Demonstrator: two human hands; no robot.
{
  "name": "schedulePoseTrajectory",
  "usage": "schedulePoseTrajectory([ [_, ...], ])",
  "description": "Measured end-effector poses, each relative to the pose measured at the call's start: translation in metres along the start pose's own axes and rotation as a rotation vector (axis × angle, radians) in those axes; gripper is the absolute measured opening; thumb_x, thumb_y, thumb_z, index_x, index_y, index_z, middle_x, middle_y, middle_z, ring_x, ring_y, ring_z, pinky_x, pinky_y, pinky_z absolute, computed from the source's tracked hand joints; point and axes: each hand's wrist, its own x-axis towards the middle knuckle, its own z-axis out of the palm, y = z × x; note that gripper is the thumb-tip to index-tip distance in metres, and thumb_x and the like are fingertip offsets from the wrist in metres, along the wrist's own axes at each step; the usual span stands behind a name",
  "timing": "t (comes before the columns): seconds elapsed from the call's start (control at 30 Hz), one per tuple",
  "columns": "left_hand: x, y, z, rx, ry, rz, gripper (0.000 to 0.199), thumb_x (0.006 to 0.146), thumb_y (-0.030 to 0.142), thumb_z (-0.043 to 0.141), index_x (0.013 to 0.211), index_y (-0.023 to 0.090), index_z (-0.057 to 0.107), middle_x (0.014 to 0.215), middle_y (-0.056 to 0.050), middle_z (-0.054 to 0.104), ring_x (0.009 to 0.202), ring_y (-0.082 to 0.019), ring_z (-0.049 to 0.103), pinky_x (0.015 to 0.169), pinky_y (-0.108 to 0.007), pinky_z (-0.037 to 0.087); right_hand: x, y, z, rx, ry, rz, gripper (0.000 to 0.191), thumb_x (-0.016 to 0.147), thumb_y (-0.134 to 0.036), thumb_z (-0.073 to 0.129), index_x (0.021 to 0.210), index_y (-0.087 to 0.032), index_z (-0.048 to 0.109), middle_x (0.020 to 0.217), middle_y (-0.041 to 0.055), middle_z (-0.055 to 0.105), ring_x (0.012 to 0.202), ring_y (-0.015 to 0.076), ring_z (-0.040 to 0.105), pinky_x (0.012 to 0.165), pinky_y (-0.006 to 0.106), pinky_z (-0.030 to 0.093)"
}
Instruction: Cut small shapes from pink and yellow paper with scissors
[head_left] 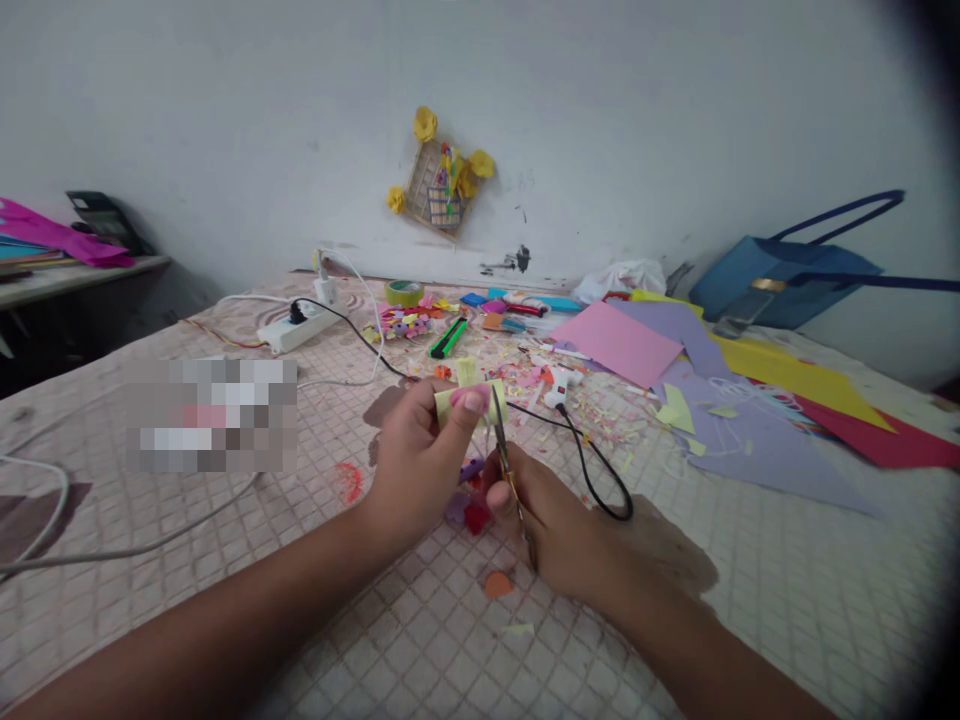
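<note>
My left hand (420,450) pinches a small piece of pale yellow paper (448,405) between thumb and fingers, with a bit of pink against it under the thumb. In my right hand (547,510) is a pair of scissors (501,440), gripped by the handles, blades pointing up. The blades meet the right edge of the yellow paper. Below the hands, red and purple paper pieces (475,517) lie on the quilted cloth, partly hidden by my fingers. Nearer to me rests an orange paper disc (497,584).
A glue gun (559,386) with a black cord lies beyond my right hand among paper scraps. Behind are a green cutter knife (448,338) and a tape roll (404,292). Coloured sheets (622,340) spread right, near a blue bag (750,275). A power strip (289,328) stands left.
</note>
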Motion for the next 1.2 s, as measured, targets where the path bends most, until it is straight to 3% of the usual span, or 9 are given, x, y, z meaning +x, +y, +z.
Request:
schedulePoseTrajectory([
  [1.2, 0.0023, -0.0055, -0.0012, -0.063, -0.002, -0.005, 0.031, 0.077, 0.044, 0.058, 0.068, 0.017, 0.045, 0.057, 0.005, 0.039, 0.052, -0.006, 0.033, 0.046, -0.018, 0.029, 0.0058, 0.0, 0.0, -0.059, 0.029, 0.062, 0.032, 0.089, -0.044, 0.038, 0.07, -0.018, 0.044, 0.06, 0.0016, 0.052, 0.053, 0.0132, 0.045, 0.049, 0.024, 0.028],
])
